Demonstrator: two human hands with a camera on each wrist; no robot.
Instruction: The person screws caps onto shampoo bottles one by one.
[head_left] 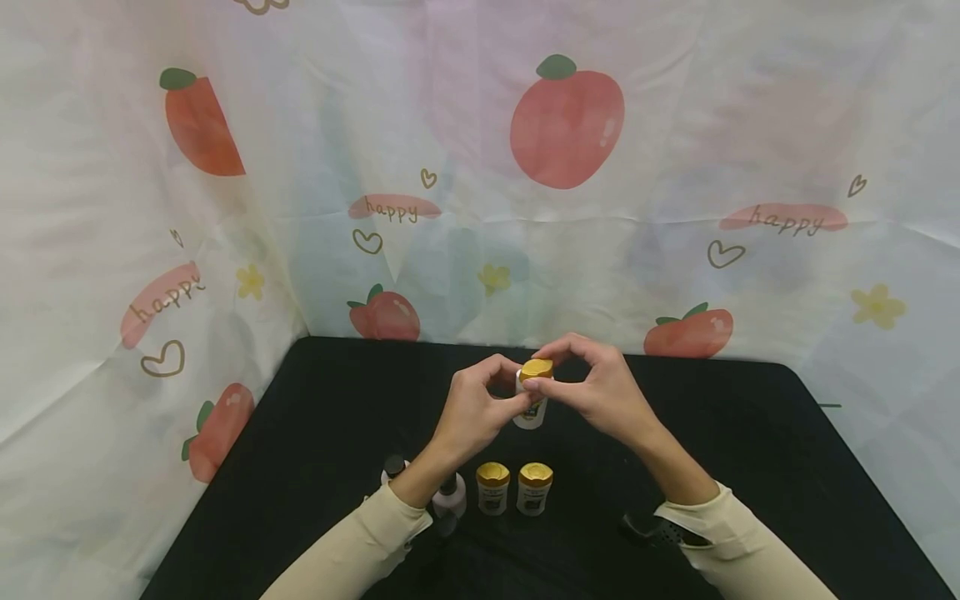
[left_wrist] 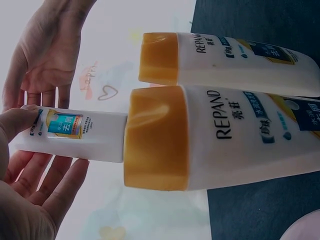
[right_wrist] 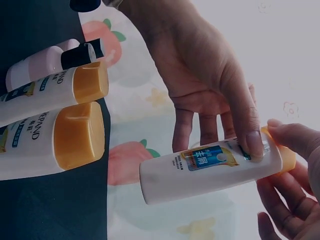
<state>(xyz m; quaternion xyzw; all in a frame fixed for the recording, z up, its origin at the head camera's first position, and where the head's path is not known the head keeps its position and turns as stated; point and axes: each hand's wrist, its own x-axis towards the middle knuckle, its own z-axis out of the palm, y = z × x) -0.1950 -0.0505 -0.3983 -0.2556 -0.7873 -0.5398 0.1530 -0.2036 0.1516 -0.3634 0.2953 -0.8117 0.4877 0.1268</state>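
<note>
Both hands hold a white shampoo bottle (head_left: 530, 415) with a gold flip cap (right_wrist: 287, 159) upright above the table's far part. My left hand (head_left: 474, 408) grips its body, the thumb lying across the front label in the right wrist view. At the top, my right hand (head_left: 600, 390) pinches the gold cap between thumb and fingers. Nearer to me, two matching shampoo bottles stand side by side, a left one (head_left: 492, 492) and a right one (head_left: 533, 492). The held bottle's label (left_wrist: 65, 124) shows blue and gold.
Left of the standing pair are pale pink bottles with black caps, one (head_left: 450, 497) partly behind my left forearm and another (head_left: 393, 469) beyond it. A black cloth covers the table (head_left: 360, 392). Behind it hangs a fruit-printed curtain (head_left: 465, 150).
</note>
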